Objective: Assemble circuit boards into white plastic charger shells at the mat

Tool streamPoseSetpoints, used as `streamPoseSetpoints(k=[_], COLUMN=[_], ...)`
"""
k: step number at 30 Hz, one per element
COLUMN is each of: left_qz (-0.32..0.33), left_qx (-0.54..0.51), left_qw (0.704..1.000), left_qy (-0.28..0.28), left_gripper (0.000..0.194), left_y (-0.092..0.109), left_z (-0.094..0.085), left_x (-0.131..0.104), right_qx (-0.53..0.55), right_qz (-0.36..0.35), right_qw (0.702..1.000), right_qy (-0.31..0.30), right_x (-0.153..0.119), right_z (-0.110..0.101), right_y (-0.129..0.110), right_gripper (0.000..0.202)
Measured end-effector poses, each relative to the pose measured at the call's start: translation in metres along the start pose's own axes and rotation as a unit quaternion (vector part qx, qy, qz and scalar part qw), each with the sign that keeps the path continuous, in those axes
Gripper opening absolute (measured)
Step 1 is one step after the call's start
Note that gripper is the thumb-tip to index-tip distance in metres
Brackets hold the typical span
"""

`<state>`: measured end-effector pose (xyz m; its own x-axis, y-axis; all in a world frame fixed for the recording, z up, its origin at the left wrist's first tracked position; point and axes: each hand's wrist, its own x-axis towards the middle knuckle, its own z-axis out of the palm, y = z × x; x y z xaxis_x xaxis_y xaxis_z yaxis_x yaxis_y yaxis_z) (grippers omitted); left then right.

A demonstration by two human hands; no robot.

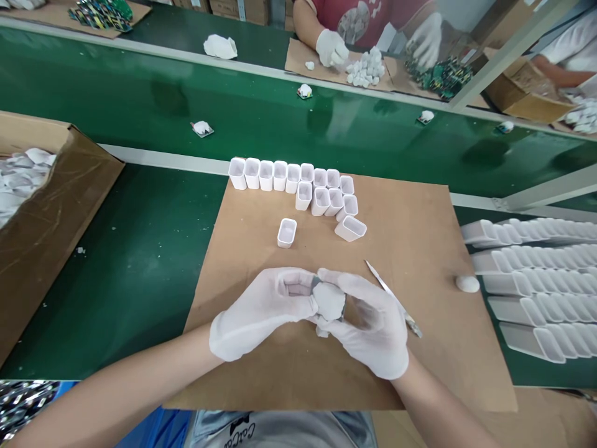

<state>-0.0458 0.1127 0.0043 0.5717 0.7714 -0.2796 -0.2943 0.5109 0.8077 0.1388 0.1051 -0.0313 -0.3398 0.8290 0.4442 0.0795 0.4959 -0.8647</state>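
Both hands wear white gloves and meet over the brown cardboard sheet. My left hand (265,308) pinches the left side of a white lump (329,301) that has a dark, flat edge showing behind it. On the other side, the fingers of my right hand (370,317) are closed on the same lump. What lies under it is mostly hidden by the fingers. A slim pointed tool (394,298) lies just right of my right hand. Beyond the hands, one small white cup (286,233) stands upright alone, and another white cup (351,229) leans over.
White cups (266,175) stand in rows at the sheet's far edge. Nested cups (536,261) and a white round piece (467,284) are at right. A carton (60,205) of white pieces sits left. Small boards (202,129) lie on the green belt (261,106); a co-worker's gloved hand (332,48) is across.
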Motion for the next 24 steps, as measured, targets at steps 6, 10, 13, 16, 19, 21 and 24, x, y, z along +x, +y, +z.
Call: streamPoseSetpoints(k=[6,10,13,16,19,21,24], left_qz=[-0.014,-0.027,-0.017,-0.023,-0.048,-0.046,-0.034], left_qx=[0.103,0.092,0.020,-0.016,0.001,-0.009,-0.025], left_qw=[0.994,0.995,1.000,1.000,0.999,0.999,0.999], left_qy=[0.036,0.028,-0.016,-0.013,0.010,0.010,-0.012], left_gripper=[0.005,0.009,0.027,0.037,0.034,0.035,0.040], left_y=[0.003,0.008,0.008,0.005,0.002,0.001,0.001], left_z=[0.005,0.007,0.005,0.002,0.001,0.001,0.001], left_x=[0.000,0.000,0.001,0.003,0.004,0.004,0.005], right_qx=[-0.150,-0.120,-0.043,-0.003,0.007,0.001,-0.016], right_qz=[-0.055,-0.041,0.023,0.046,0.026,0.024,0.024], right_qw=[0.987,0.991,0.999,0.999,0.999,0.999,0.998], right_qy=[-0.035,-0.042,-0.023,-0.026,-0.036,-0.037,-0.048], right_x=[0.011,0.006,-0.002,-0.007,-0.007,-0.007,-0.005], right_z=[-0.010,-0.010,-0.004,0.001,0.002,0.002,0.000], right_y=[-0.010,-0.007,-0.001,0.004,0.007,0.009,0.008], right_gripper=[0.044,0.052,0.080,0.093,0.094,0.092,0.090])
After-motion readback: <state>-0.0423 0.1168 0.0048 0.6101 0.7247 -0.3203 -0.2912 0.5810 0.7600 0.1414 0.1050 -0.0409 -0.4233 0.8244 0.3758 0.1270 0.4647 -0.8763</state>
